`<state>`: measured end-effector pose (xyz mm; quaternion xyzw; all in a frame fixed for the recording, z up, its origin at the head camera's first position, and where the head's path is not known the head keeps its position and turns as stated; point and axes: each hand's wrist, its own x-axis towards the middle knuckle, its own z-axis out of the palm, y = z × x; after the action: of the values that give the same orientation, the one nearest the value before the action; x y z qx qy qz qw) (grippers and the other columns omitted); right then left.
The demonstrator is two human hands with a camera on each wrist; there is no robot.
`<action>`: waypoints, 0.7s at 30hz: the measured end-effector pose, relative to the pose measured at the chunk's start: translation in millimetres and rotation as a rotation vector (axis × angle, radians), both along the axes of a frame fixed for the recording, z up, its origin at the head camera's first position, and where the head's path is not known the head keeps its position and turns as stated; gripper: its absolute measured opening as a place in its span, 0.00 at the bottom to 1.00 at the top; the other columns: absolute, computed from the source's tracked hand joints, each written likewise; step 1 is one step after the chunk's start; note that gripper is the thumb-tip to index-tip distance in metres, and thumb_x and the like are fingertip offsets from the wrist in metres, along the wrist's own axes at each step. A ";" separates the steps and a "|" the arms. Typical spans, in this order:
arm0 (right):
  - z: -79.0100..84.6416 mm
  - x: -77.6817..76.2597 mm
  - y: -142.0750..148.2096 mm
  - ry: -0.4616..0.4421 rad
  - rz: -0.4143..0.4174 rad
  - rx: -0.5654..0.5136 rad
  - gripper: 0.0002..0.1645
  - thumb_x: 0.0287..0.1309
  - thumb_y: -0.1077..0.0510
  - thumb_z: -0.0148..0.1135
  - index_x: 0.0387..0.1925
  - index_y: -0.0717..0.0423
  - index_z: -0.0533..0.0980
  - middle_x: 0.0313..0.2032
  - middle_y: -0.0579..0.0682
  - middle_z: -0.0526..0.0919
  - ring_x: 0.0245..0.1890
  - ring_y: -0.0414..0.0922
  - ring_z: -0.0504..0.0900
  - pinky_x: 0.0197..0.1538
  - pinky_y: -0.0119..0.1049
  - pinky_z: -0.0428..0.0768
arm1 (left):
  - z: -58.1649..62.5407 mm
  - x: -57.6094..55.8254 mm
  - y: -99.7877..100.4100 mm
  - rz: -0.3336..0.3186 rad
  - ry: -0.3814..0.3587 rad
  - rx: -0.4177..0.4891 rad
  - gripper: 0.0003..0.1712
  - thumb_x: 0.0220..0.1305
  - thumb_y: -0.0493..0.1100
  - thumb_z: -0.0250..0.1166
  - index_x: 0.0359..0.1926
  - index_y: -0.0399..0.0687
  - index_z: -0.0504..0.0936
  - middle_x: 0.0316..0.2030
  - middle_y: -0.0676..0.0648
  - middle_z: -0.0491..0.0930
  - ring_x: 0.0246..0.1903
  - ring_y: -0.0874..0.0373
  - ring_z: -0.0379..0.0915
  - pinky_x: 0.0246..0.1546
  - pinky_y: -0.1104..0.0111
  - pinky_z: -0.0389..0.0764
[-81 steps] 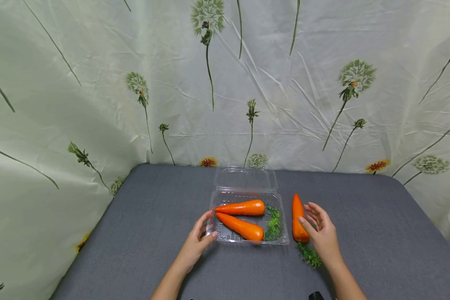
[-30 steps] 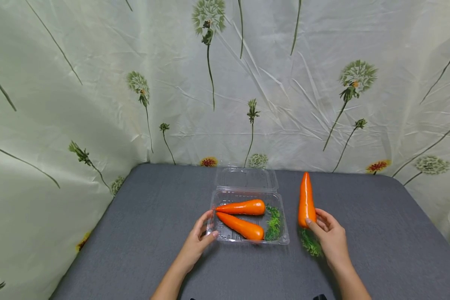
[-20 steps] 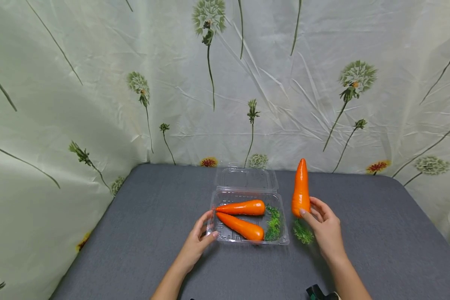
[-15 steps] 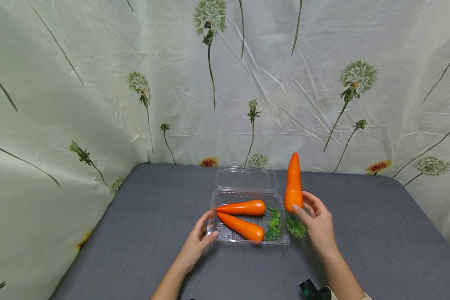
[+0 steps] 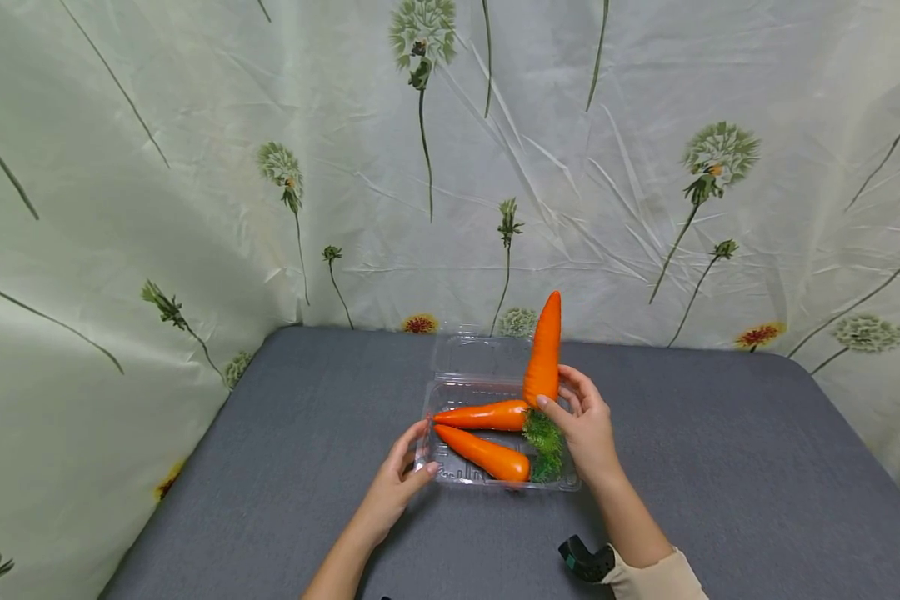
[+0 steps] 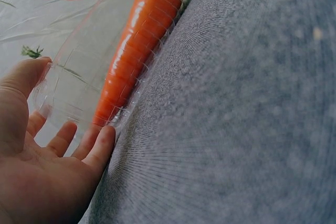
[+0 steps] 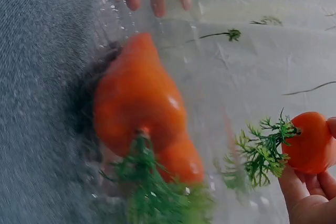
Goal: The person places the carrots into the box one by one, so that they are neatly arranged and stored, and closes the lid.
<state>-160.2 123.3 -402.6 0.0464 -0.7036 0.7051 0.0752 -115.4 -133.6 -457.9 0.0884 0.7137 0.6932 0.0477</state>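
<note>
In the head view my right hand [image 5: 588, 425] pinches an orange carrot [image 5: 544, 350] by its thick end, tip pointing up. Its green leafy top hangs below, overlapping the right end of a clear plastic clamshell container [image 5: 457, 477]. Two more carrots, an upper one [image 5: 487, 415] and a lower one [image 5: 487, 454], lie inside with tips to the left and leafy tops to the right. At the container's left end my left hand [image 5: 393, 479] rests thumb and spread fingertips against the wall; the left wrist view shows its fingers [image 6: 100, 148] fairly straight.
The container's hinged lid [image 5: 480, 354] lies folded back behind it. All stands on a grey cloth-covered table [image 5: 330, 400], with a flower-printed curtain [image 5: 555, 167] behind and at the left. A black wrist device [image 5: 587, 560] sits by the right sleeve [image 5: 656, 579].
My right hand has picked the carrot up from the table right of the container and carried it left, above the container's right end. My left hand has stayed in place.
</note>
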 end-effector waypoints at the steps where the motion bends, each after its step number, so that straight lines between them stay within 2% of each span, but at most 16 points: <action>1: -1.8 -1.3 -1.9 -0.002 0.011 -0.002 0.34 0.53 0.63 0.61 0.60 0.62 0.58 0.55 0.56 0.63 0.55 0.47 0.65 0.44 0.27 0.72 | -2.8 -1.0 -0.5 0.000 0.003 0.006 0.36 0.58 0.33 0.60 0.65 0.40 0.55 0.62 0.36 0.54 0.56 0.39 0.56 0.45 0.68 0.67; 6: -11.1 -6.0 -5.8 -0.038 0.054 0.012 0.33 0.53 0.64 0.61 0.59 0.60 0.59 0.56 0.55 0.62 0.55 0.47 0.64 0.44 0.27 0.72 | -18.6 -6.3 -2.4 -0.003 0.006 0.018 0.36 0.58 0.36 0.61 0.65 0.46 0.56 0.63 0.39 0.53 0.57 0.42 0.57 0.46 0.69 0.68; 11: -18.1 -8.2 -3.9 -0.028 0.076 0.061 0.33 0.52 0.64 0.63 0.58 0.62 0.60 0.57 0.56 0.63 0.55 0.49 0.64 0.44 0.29 0.73 | -22.6 -7.7 -3.0 -0.005 0.012 0.018 0.36 0.58 0.37 0.61 0.65 0.48 0.56 0.63 0.40 0.53 0.57 0.42 0.56 0.46 0.69 0.68; 14: -20.8 -8.2 -0.8 0.006 0.078 0.111 0.34 0.51 0.62 0.64 0.58 0.63 0.60 0.56 0.57 0.63 0.54 0.51 0.65 0.46 0.31 0.72 | -19.0 -7.0 -2.4 -0.003 0.002 0.024 0.36 0.58 0.35 0.61 0.65 0.46 0.56 0.63 0.39 0.53 0.57 0.42 0.56 0.46 0.69 0.67; 21: -29.4 -10.1 5.6 0.071 0.127 0.233 0.34 0.49 0.63 0.65 0.57 0.63 0.62 0.55 0.58 0.64 0.54 0.54 0.67 0.48 0.40 0.71 | 1.5 0.8 0.9 -0.009 0.003 0.019 0.35 0.58 0.32 0.59 0.65 0.38 0.54 0.62 0.34 0.53 0.56 0.37 0.56 0.44 0.71 0.68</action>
<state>-170.2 128.9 -432.1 0.1242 -0.7733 0.6199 0.0491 -114.6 -132.7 -456.4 0.0933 0.7067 0.6996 0.0490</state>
